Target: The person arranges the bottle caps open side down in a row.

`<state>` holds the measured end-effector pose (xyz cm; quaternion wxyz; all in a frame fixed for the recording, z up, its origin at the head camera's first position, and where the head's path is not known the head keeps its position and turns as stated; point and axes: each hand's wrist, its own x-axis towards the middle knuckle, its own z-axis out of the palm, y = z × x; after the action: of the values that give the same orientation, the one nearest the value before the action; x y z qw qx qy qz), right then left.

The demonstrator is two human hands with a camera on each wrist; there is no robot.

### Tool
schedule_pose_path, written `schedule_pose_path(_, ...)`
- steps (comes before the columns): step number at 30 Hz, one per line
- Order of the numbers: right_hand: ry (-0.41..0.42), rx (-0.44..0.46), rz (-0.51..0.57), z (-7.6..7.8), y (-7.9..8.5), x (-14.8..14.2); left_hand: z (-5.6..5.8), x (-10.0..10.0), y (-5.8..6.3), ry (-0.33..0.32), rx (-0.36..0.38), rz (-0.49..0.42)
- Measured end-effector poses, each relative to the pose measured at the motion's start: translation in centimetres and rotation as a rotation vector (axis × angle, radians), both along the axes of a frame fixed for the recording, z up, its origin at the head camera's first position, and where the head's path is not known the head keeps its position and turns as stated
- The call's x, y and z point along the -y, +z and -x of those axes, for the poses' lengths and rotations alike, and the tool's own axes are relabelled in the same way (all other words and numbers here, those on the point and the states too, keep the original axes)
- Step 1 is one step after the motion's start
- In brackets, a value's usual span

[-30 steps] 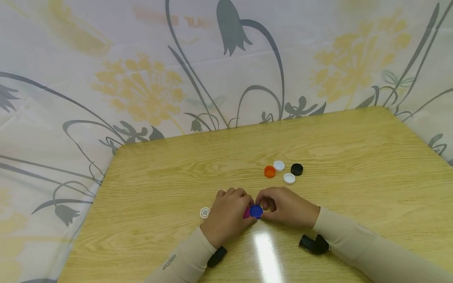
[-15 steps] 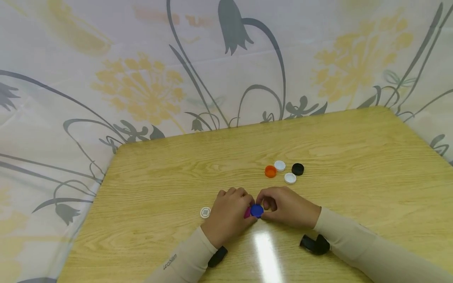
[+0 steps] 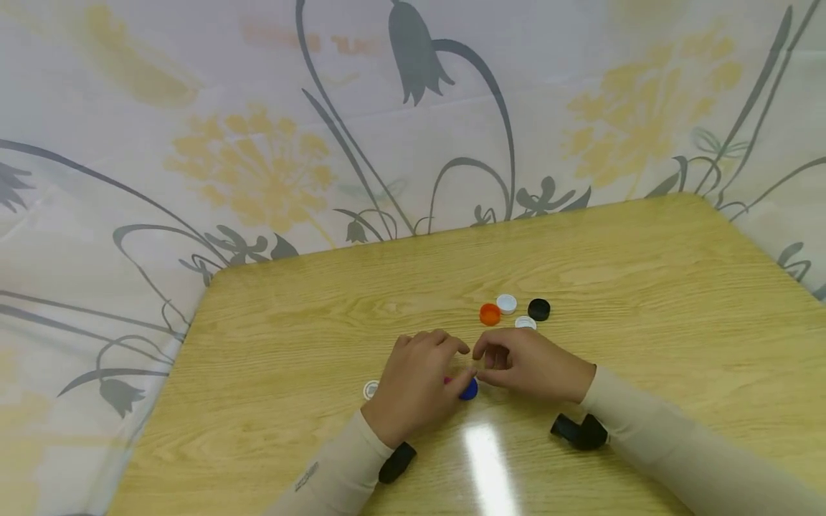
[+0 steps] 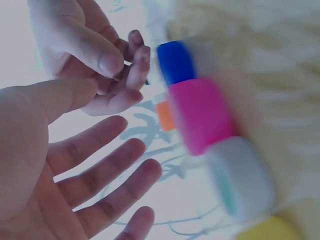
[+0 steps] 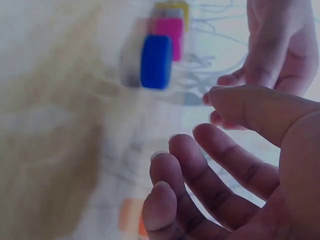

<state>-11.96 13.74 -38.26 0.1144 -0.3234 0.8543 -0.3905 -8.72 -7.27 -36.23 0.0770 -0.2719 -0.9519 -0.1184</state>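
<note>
A blue bottle cap point(image 3: 470, 389) lies on the table beside a pink cap point(image 4: 202, 115), most of which my left hand point(image 3: 416, 383) covers in the head view. In the left wrist view a white cap point(image 4: 245, 180) and a yellow cap point(image 4: 270, 231) continue the row. My left hand is over the row with fingers spread and nothing between them. My right hand point(image 3: 535, 365) hovers just right of the blue cap, its fingers loosely bent and holding nothing. The two hands' fingertips are close together above the blue cap.
Behind the right hand sit an orange cap point(image 3: 490, 314), a white cap point(image 3: 506, 304), a black cap point(image 3: 538, 309) and another white cap point(image 3: 525, 323), partly covered. A pale round piece point(image 3: 371, 390) shows left of the left hand. Flowered cloth point(image 3: 258, 143) hangs beyond the table.
The fingers of both hands have come off the blue cap and lifted. The right hand has shifted up and slightly right; the blue cap stays by the pink one.
</note>
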Motion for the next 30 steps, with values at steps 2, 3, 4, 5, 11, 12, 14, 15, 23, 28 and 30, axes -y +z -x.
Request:
schedule_pose_path(2,-0.022,-0.017,0.000,0.2,0.3,-0.3,0.2,-0.4,0.5,-0.004,-0.035,-0.010)
schedule_pose_path(3,-0.033,-0.030,-0.003,0.4,0.5,-0.5,0.3,-0.6,0.7,-0.006,-0.046,-0.011)
schedule_pose_path(4,-0.044,-0.037,-0.004,0.5,0.7,-0.7,0.4,-0.8,1.0,-0.008,-0.055,-0.010)
schedule_pose_path(5,-0.055,-0.041,-0.005,0.6,0.8,-0.9,0.5,-1.0,1.2,-0.011,-0.060,-0.011)
schedule_pose_path(11,-0.117,-0.076,-0.009,1.3,1.7,-2.2,1.0,-2.5,2.2,-0.033,-0.066,-0.011)
schedule_pose_path(12,-0.129,-0.083,-0.010,1.4,1.9,-2.4,1.1,-2.8,2.3,-0.036,-0.070,-0.009)
schedule_pose_path(14,-0.155,-0.091,-0.015,1.7,2.1,-2.8,1.2,-3.2,2.4,-0.040,-0.080,-0.001)
schedule_pose_path(15,-0.168,-0.095,-0.019,1.8,2.2,-3.0,1.3,-3.4,2.4,-0.043,-0.084,0.000)
schedule_pose_path(23,-0.233,-0.107,-0.053,2.7,2.7,-4.4,2.1,-4.5,2.4,-0.049,-0.076,-0.008)
schedule_pose_path(28,-0.256,-0.101,-0.112,3.2,2.8,-5.3,2.6,-5.1,2.2,-0.028,-0.005,0.004)
schedule_pose_path(30,-0.263,-0.103,-0.128,3.4,2.7,-5.6,2.7,-5.4,2.0,-0.023,0.024,0.017)
